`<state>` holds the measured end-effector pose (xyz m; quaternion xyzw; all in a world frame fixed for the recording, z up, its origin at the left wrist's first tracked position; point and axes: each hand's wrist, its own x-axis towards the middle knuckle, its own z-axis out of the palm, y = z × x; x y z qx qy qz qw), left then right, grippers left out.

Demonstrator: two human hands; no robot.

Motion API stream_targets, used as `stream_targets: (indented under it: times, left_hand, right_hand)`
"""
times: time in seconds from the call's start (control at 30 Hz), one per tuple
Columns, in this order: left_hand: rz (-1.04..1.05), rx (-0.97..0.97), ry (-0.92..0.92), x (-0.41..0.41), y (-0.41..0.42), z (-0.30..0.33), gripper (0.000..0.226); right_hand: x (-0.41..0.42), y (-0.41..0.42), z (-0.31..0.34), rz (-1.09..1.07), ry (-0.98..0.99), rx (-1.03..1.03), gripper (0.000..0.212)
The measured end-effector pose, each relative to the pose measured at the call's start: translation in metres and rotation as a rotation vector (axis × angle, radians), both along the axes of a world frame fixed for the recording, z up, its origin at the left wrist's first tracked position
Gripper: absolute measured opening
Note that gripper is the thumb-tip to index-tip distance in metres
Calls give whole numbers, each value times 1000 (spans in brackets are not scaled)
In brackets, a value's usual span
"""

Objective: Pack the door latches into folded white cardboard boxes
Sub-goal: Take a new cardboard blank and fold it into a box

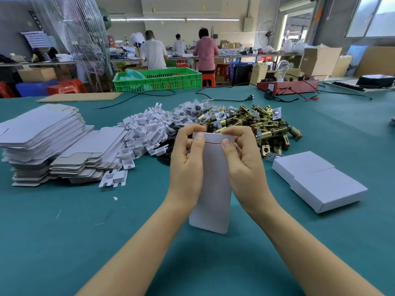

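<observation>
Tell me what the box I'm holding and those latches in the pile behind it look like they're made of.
The box looks like thin white cardboard: matte, flat-sided, with a sharply creased flap at the top. The latches look like metal with a shiny brass-coloured finish and some silver parts, judging by the glints; whether solid brass or plated can't be told.

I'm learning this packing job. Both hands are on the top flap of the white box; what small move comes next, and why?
Probably press the top flap down and tuck it in. Both hands, left hand and right hand, grip the upright white box with thumbs on the folded flap, so it looks nearly closed. Whether a latch is inside cannot be seen.
</observation>
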<state>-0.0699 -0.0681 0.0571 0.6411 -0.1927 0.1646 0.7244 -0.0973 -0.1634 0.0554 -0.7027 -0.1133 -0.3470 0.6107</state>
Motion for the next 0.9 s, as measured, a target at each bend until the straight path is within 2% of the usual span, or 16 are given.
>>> stream_targets:
  times: [0.2, 0.37, 0.9]
  left_hand:
    - [12, -33, 16, 0, 2, -1, 24]
    - [-6, -52, -2, -1, 4, 1, 11]
    - [-115, -89, -19, -9, 16, 1, 19]
  right_hand:
    - [2, 0, -2, 1, 6, -10, 16]
    - [0, 2, -1, -10, -13, -8, 15]
    - [-3, 2, 0, 0, -39, 17, 16]
